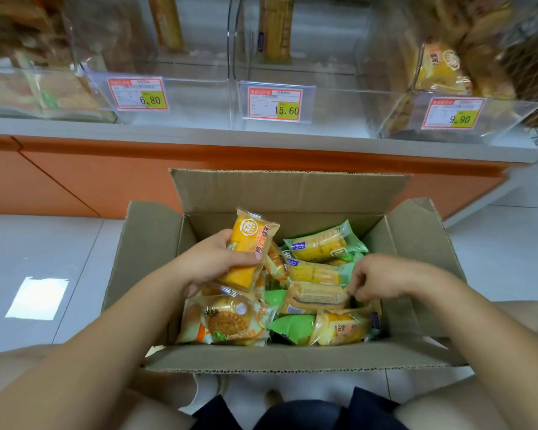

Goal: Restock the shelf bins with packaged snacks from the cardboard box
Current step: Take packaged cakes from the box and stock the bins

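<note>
Two hands in the open cardboard box [261, 358] on the floor. My left hand [212, 262] grips a yellow snack pack [249, 243], held upright over the pile. My right hand [379, 277] curls down, pinching the end of a tan packet [314, 297] lying among the other snacks [319, 247]. Clear shelf bins [180, 97] sit above, price tags [274, 103] on the fronts reading 6.80, 15.60, 9.90.

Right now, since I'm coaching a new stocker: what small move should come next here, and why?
Probably raise the left hand to the 9.90 bin at the right and drop its yellow pack in. The hand grips that pack above the cardboard box, and a matching pack, with the same yellow wrapper and round logo, sits in that bin.
</note>
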`<state>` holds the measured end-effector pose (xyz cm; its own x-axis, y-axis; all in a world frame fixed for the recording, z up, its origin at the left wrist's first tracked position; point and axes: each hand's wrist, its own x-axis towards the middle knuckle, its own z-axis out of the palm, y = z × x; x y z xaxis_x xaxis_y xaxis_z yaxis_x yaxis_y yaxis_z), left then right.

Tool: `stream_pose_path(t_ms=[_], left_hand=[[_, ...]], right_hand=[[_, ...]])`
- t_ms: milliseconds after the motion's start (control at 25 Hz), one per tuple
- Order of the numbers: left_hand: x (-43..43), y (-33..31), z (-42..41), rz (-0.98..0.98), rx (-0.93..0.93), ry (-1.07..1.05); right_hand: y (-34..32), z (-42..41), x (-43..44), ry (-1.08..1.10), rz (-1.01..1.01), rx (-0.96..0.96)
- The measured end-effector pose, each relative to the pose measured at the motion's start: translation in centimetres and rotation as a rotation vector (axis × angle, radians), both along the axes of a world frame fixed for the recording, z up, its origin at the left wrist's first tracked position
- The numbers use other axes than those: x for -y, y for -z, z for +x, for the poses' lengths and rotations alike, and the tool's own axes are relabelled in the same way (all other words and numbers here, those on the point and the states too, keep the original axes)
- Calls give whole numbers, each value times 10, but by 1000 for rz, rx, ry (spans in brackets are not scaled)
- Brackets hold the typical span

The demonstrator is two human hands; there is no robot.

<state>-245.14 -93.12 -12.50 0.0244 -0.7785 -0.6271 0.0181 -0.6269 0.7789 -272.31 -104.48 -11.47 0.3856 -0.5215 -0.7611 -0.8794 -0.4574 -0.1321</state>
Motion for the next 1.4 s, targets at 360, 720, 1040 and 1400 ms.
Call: stream_pose_path(t_ms=[360,720,1040,1400], left_hand=[[5,-9,-23,-13,-9,107],[23,-32,-50,-6,-102,161],[56,-48,-94,-125,-116,186],[107,-121,-128,-393,78,140]], right_hand=[[18,-24,-15,-28,201,36],[-51,-19,12,577,383,846],[-61,-10,13,1188,405,1254],[-137,-56,41,1064,47,1520]])
